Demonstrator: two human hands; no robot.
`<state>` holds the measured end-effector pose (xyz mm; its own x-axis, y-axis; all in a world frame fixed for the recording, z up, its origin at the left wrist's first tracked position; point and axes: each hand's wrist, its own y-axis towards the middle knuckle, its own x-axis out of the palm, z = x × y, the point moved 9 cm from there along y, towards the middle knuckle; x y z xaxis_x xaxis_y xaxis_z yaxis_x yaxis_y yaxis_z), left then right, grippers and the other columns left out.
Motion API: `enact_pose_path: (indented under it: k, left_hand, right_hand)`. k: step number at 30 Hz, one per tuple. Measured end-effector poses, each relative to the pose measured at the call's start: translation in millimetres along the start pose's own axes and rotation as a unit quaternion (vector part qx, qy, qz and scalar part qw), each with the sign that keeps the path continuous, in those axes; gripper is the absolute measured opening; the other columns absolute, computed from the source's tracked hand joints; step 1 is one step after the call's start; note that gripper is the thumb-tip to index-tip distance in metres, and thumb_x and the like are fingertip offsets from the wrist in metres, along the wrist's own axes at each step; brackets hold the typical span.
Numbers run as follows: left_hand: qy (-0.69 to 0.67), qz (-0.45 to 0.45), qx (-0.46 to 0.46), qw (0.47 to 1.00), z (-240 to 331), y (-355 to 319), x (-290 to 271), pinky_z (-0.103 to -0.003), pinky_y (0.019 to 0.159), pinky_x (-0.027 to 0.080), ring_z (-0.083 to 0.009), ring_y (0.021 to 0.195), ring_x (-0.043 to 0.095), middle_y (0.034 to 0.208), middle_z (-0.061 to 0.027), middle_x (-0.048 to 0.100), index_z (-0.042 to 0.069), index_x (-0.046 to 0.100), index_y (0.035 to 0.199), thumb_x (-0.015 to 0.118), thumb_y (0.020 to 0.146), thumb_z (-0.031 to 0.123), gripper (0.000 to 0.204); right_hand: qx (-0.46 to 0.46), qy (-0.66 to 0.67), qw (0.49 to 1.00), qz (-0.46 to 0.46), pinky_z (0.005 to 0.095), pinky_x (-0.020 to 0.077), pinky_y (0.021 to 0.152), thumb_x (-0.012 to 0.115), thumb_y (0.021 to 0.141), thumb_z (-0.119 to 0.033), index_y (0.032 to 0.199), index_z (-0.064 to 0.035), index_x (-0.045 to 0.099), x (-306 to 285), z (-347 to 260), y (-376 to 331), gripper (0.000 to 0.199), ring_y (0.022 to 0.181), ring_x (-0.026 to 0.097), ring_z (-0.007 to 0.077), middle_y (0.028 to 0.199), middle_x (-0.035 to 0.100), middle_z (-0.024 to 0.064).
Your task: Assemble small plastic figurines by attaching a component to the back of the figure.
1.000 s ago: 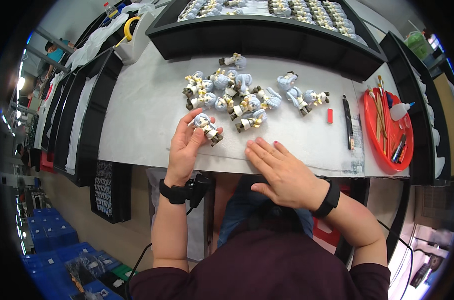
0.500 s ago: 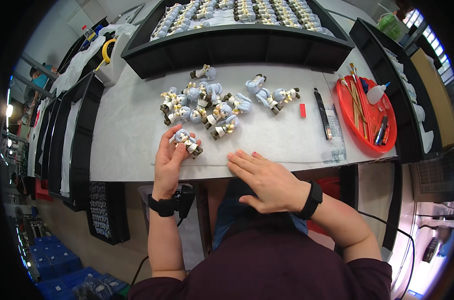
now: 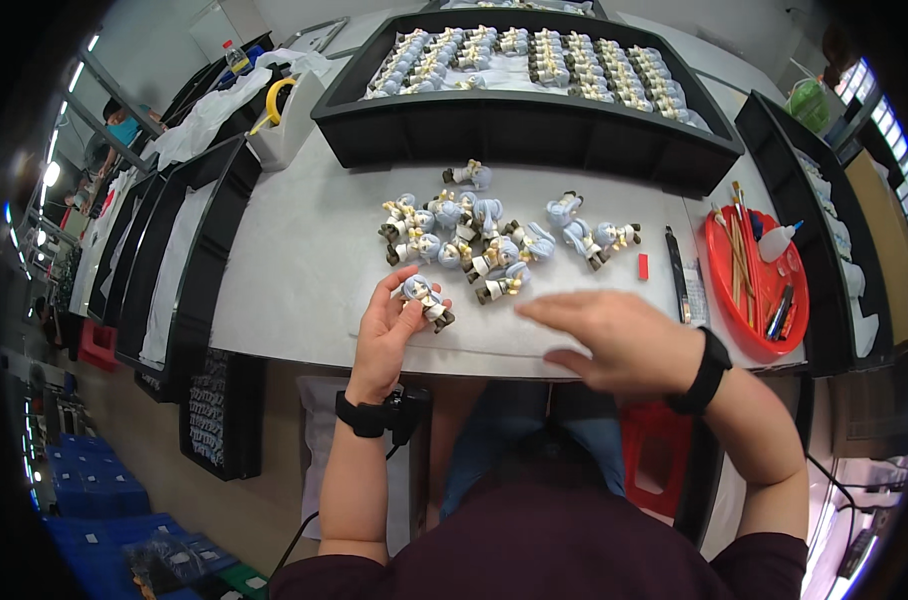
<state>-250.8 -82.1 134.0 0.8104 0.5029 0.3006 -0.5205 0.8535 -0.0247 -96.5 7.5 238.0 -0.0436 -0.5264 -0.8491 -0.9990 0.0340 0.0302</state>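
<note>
Figurines [image 3: 474, 240] lie heaped on the table [image 3: 294, 270] short of the full tray [image 3: 534, 120], seemingly still unhandled, while the left hand [image 3: 389, 335] pinches one figurine [image 3: 426, 300] near that heap and the right hand [image 3: 614, 340] hovers spread, empty.

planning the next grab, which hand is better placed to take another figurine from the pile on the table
Probably the right hand: it hovers empty and flat, fingertips pointing at the loose pile of figurines. The left hand already holds a figurine.
</note>
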Motion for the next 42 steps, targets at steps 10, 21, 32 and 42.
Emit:
enact_pose_path:
  k: [10, 21, 32, 42]
  left_hand:
    - [0.032, -0.039, 0.015, 0.999, -1.2, -2.9, -14.9, -0.029, 0.085, 0.043, -0.0182, 0.099, 0.055, 0.106, -0.0120, 0.053, 0.001, 0.031, 0.129, 0.045, 0.091, 0.005, 0.041]
    - [0.035, -0.046, 0.028, 0.998, -6.9, -2.6, -32.7, -0.029, 0.086, 0.043, -0.0161, 0.097, 0.054, 0.105, -0.0116, 0.055, 0.000, 0.031, 0.128, 0.043, 0.091, 0.006, 0.039]
    - [0.006, -0.070, 0.009, 0.998, -15.8, 16.7, -31.7, -0.030, 0.088, 0.041, -0.0180, 0.100, 0.054, 0.108, -0.0127, 0.053, 0.001, 0.030, 0.129, 0.042, 0.091, 0.004, 0.040]
    - [-0.001, -0.023, 0.021, 1.000, -3.1, 41.4, 11.0, -0.032, 0.090, 0.042, -0.0221, 0.102, 0.055, 0.113, -0.0152, 0.051, -0.001, 0.030, 0.129, 0.042, 0.089, -0.001, 0.041]
  right_hand:
    - [0.049, -0.316, 0.921, 0.224, 0.0380, 0.0417, 0.086, 0.062, 0.078, -0.020, 0.120, 0.0000, 0.044, -90.9, 79.0, 162.8, 0.050, 0.099, 0.052, 0.0329, 0.102, 0.056, 0.0192]
    - [0.055, -0.273, 0.934, 0.224, 0.0413, 0.0440, 0.075, 0.061, 0.079, -0.013, 0.103, 0.0007, 0.055, -77.5, 115.1, 204.0, 0.028, 0.086, 0.056, 0.0390, 0.088, 0.060, 0.0236]
    - [0.066, -0.272, 0.930, 0.239, 0.0407, 0.0444, 0.075, 0.061, 0.079, -0.014, 0.103, 0.0011, 0.056, -81.2, 132.2, 205.3, 0.029, 0.085, 0.057, 0.0374, 0.088, 0.061, 0.0204]
    - [-0.025, -0.332, 0.860, 0.386, 0.0409, 0.0395, 0.085, 0.068, 0.071, -0.016, 0.111, -0.0074, 0.053, -92.0, 78.6, 102.4, 0.043, 0.102, 0.051, 0.0303, 0.106, 0.055, 0.0131]
